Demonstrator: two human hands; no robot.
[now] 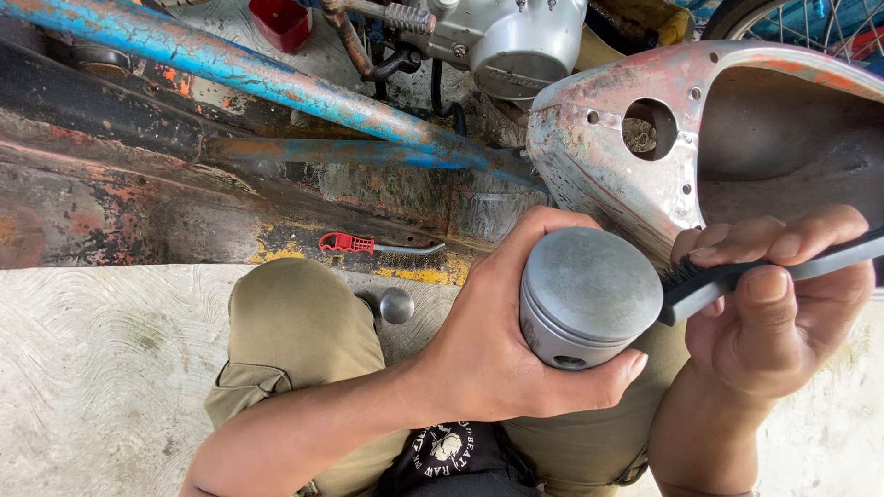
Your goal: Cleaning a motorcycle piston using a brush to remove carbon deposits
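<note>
A: What's in hand?

B: The left hand point(502, 354) is wrapped round a grey metal piston point(589, 296), thumb under, fingers behind, held over the lap. The right hand point(783, 308) is clamped on a black brush point(737, 274), bristles touching the piston's right edge.

A: How would it handle?

B: Rigid, probably weighty, smooth enough to slip; the skirt seems the safest grip.

A: Room?

B: The rusty tank point(635, 156) sits just behind; the near left is more open.

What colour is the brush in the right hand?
Black brush, handle and bristles, seen in the head view.
</note>
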